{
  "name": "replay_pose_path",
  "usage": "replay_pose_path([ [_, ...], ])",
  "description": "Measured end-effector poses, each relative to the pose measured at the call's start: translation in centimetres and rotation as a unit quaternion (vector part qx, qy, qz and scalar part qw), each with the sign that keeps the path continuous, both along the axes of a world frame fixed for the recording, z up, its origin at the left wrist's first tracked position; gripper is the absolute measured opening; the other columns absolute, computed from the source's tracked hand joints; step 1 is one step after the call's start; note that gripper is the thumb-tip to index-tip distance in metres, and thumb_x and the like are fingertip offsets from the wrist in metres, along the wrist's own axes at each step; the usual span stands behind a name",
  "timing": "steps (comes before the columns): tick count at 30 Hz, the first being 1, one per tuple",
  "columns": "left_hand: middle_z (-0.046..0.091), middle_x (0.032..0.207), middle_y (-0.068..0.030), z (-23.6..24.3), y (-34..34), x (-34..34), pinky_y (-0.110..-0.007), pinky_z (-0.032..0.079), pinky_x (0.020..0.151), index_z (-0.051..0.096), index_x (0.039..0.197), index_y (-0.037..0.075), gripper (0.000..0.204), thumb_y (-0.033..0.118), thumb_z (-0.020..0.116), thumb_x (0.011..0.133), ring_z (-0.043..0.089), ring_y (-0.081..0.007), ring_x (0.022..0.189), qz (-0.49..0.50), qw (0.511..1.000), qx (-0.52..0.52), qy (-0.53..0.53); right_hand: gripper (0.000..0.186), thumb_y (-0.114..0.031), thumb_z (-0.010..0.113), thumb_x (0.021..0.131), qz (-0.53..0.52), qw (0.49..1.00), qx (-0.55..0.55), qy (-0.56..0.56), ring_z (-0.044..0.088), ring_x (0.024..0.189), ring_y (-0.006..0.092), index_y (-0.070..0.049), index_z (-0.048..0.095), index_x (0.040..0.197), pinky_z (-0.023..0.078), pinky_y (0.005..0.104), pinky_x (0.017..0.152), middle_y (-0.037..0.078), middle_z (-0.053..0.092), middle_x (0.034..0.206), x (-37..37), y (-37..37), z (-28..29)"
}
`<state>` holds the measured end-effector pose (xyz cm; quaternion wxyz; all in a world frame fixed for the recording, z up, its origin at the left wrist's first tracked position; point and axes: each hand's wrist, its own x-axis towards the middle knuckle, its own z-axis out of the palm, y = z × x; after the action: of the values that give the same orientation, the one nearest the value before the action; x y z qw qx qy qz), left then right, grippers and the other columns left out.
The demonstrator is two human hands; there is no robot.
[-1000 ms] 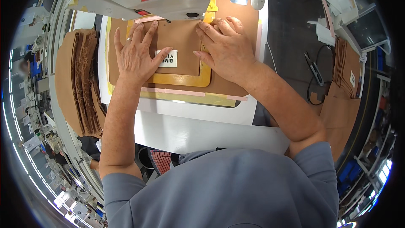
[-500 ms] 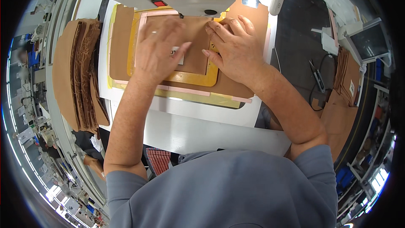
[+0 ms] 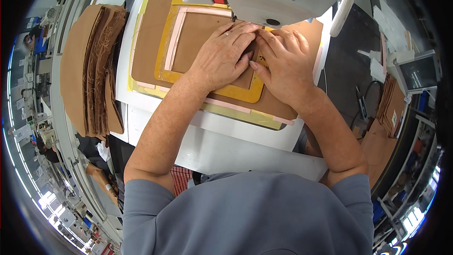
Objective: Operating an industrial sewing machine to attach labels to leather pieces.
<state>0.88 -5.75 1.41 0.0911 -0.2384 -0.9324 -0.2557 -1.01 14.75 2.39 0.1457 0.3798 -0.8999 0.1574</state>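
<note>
My left hand (image 3: 225, 56) lies over a brown fabric panel (image 3: 196, 35), its fingers stretched toward the upper right and its thumb apart. Opposite it, my right hand (image 3: 288, 68) rests on the right side of a yellow template frame (image 3: 163, 66), fingers slightly bent and apart. The fingertips of both hands almost meet at the frame's inner right edge; what is under them is hidden. The frame surrounds the panel, with pink strips (image 3: 179, 30) along its inner left edge. More brown material (image 3: 146, 42) extends beyond the frame.
A large light-grey sewing machine head (image 3: 283, 0) overhangs the far edge of the work. To the left stands a stack of brown pieces (image 3: 75, 71) with frayed edges. At right are thread snips (image 3: 361, 103), more brown pieces (image 3: 389, 101) and a small screen (image 3: 419, 72).
My left hand has moved right across the panel, covering the white label, and come beside my right hand. The right hand stays at the frame's right side. The whole view has shifted.
</note>
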Motion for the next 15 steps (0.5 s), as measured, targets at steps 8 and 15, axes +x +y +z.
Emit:
replay_pose_path([
  [8,0.057,0.147,-0.0072,-0.30,-0.07,0.13,-0.047,0.034,0.120,0.051,0.141,0.009,0.055,0.011,0.067,0.089,0.053,-0.0270,0.135,0.003,1.000,0.016,-0.003,0.053,-0.036,0.077,0.083,-0.004,1.000,0.008,-0.014,0.057,0.124,0.0271,-0.005,0.067,0.124,0.040,0.0544,0.111,0.006,0.063,0.135,0.17,-0.06,0.34],
  [15,0.057,0.147,-0.0069,-0.24,-0.18,0.06,-0.047,0.035,0.120,0.052,0.142,0.011,0.055,0.013,0.068,0.090,0.053,-0.0269,0.136,0.000,1.000,0.013,0.004,0.048,-0.035,0.077,0.083,-0.003,1.000,0.019,-0.016,0.057,0.126,0.0279,-0.006,0.067,0.121,0.040,0.0536,0.111,0.008,0.062,0.137,0.61,-0.05,0.76],
])
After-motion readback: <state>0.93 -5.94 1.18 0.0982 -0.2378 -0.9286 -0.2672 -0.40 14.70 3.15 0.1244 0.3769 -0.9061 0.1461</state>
